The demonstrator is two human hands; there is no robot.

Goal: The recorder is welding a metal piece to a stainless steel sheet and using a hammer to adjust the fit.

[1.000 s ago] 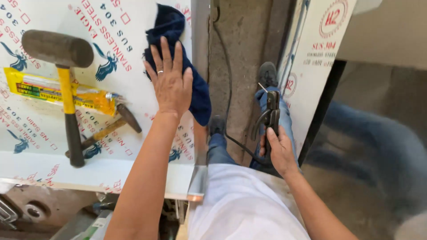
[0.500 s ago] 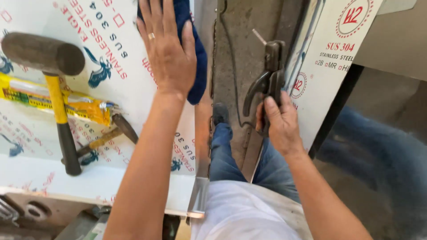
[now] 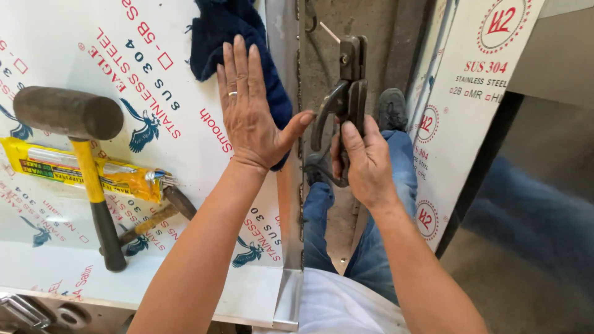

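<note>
My work surface is a flat steel sheet (image 3: 185,80) in white printed protective film, its bare metal edge (image 3: 289,185) running along the right side. Lying directly on it:

- a rubber mallet (image 3: 74,124) with a yellow and black handle, head towards the far left;
- a yellow packet (image 3: 80,170) of rods, crossing under the mallet handle;
- a small wooden-handled hammer (image 3: 164,210), just beside the packet;
- a dark blue cloth (image 3: 229,31) near the metal edge, pinned flat under my left hand (image 3: 250,111).
</note>
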